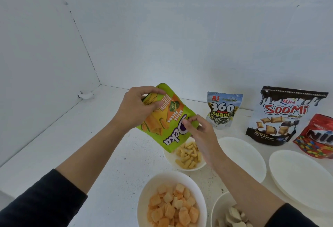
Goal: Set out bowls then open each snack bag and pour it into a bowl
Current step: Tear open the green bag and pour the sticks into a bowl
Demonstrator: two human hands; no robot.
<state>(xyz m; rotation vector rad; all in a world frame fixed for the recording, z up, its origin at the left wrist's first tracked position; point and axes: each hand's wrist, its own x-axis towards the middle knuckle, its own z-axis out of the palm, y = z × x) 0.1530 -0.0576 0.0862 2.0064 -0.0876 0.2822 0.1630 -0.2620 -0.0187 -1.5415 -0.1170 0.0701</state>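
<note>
A white, faintly speckled counter [108, 154] is seen from the head camera, closed in by plain white walls [162, 28] that meet in a corner.

A glossy green snack bag [173, 118], crinkled and printed in orange and purple, is held upside down and tilted above the counter. Its upper end is gripped by the left hand [138, 107], with the fingers curled over the top edge and the thumb pressed on the print. Its right edge is pinched between the thumb and curled fingers of the right hand [200, 133]. Both forearms are bare, and black sleeves [41, 203] are pushed back toward the elbows.

Directly below the bag's lower corner a small round white bowl [169, 161] is placed, in which short yellow sticks [188, 156] are heaped; its far rim is hidden by the bag and the right hand.

Nearer than the bag, a deeper white bowl [144, 190] is filled with puffy orange squares [173, 207], and beside it another bowl [216, 207], cut off by the frame and the right forearm, is loaded with pale chunks [234, 216].

Right of the bag two wide, shallow white dishes [243, 158] are laid. Behind them three sealed pouches are stood upright: a seed pouch [223, 109], a dark brown and white bag [284, 115] and a red bag [319, 136].
</note>
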